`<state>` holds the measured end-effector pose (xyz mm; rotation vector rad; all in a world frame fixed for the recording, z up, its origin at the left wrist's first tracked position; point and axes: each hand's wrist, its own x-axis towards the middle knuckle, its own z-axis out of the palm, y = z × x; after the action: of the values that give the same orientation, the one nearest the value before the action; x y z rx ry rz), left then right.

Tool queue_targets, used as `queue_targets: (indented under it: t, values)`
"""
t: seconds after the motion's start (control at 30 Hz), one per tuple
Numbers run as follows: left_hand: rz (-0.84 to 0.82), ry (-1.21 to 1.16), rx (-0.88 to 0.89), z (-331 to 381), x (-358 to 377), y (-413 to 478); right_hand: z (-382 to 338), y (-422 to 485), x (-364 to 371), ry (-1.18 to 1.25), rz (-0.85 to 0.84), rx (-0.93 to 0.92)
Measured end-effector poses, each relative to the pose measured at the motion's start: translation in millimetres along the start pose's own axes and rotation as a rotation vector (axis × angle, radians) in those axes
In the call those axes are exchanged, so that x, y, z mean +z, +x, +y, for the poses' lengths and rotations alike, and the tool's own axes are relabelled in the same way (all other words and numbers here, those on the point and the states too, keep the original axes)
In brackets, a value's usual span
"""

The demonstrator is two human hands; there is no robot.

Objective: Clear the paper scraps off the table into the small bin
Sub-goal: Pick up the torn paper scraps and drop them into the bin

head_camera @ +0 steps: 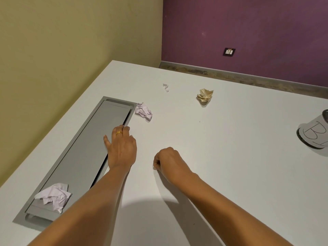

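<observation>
Scraps (205, 97) dot the table (230, 166): nearest, a lilac wad (53, 197) on the grey hatch (92, 144), beside the left forearm. Left hand (121, 148) rests flat-fingered on the hatch edge; right hand (167, 159) sits apart, fisted, nothing showing in it. A second wad (143, 111) lies just ahead of the left fingers, so it's that hand's to take, I'd say. Beyond: tan wad (204, 95), white bit (166, 87); bin (314, 132) well right.

The left hand (121, 148) lay flat at the edge of the grey panel (92, 148). The right hand (167, 159) was a fist on the table (230, 174). A lilac scrap (143, 110) lay at the panel's far corner.
</observation>
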<state>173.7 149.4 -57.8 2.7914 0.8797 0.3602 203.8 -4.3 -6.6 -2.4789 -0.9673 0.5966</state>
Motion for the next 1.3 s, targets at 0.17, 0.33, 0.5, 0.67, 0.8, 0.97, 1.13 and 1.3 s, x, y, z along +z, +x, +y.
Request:
queue_targets:
  t: [0.17, 0.33, 0.5, 0.67, 0.8, 0.97, 1.13, 1.3]
  values:
    - [0.004, -0.004, 0.003, 1, 0, 0, -3, -4, 7, -0.155, -0.012, -0.023]
    - [-0.001, -0.002, 0.001, 1, -1, 0, -10, -15, 5, -0.111, 0.030, -0.093]
    - [-0.003, 0.001, 0.001, 0, 0, 0, -12, -12, 13, -0.239, -0.020, -0.061]
    - [-0.003, 0.002, 0.004, 0, 0, 0, -9, -10, 18, -0.204, -0.026, -0.013]
    - [0.007, 0.006, 0.006, 0, 1, 0, -2, 0, -1, 0.114, -0.043, 0.164]
    - [0.006, 0.016, 0.009, 0, 0, -1, 23, 5, -20, 0.964, -0.004, 0.415]
    - [0.004, 0.006, 0.000, 0, 1, 0, 34, 5, -18, 1.384, -0.034, 0.575]
    - [-0.003, 0.004, -0.001, 0, 0, 0, 38, 6, -16, 1.561, -0.052, 0.609]
